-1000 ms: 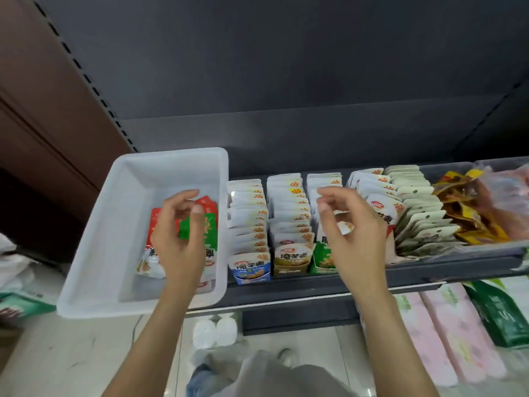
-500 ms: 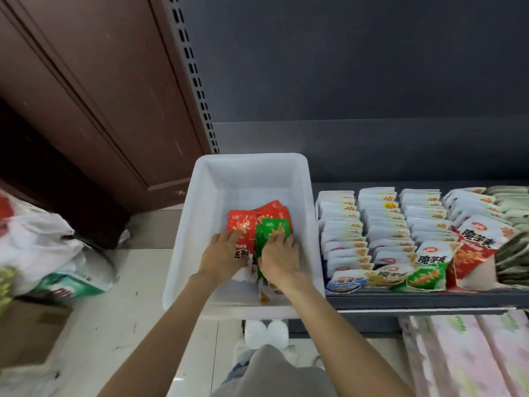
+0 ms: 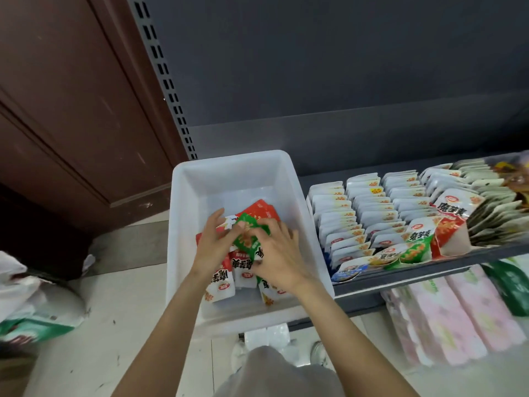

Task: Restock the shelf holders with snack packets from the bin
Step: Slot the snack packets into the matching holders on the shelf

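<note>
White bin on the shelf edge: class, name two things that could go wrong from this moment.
1. The white bin overhangs the shelf's front edge; pressing down inside might tip it.
2. Both the left hand and right hand hold the green packet above loose red-and-white packets; lifting may drag others out.

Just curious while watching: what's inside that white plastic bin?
The white bin holds a loose pile of red packets and a green packet. Both hands, left and right, cover the middle, so the count is hidden.
</note>
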Demonstrator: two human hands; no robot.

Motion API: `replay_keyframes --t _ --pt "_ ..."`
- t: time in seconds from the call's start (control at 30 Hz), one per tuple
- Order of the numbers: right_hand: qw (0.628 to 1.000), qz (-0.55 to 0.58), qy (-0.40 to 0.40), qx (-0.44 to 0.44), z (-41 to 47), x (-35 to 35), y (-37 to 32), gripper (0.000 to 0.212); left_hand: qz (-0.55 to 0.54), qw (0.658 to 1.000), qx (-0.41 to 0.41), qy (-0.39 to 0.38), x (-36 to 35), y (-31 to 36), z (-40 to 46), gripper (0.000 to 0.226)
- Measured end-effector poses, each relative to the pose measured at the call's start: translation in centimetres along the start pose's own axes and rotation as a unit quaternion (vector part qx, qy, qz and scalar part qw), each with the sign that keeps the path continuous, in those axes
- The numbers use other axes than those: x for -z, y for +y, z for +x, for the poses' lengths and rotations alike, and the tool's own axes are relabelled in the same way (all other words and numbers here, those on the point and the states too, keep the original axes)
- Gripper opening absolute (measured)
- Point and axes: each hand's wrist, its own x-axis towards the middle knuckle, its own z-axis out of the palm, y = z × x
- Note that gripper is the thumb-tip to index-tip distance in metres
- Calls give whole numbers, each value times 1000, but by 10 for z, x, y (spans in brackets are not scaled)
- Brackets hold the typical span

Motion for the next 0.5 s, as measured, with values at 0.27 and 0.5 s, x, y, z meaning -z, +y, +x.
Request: replay_keyframes --t 0.27,0.5 --pt "985 0 82 151 -26 54 13 71 -105 988 -2 -111 11 41 -20 39" --pt "867 454 187 -84 -66 127 52 62 -198 975 -73 -74 -36 90 -60 30"
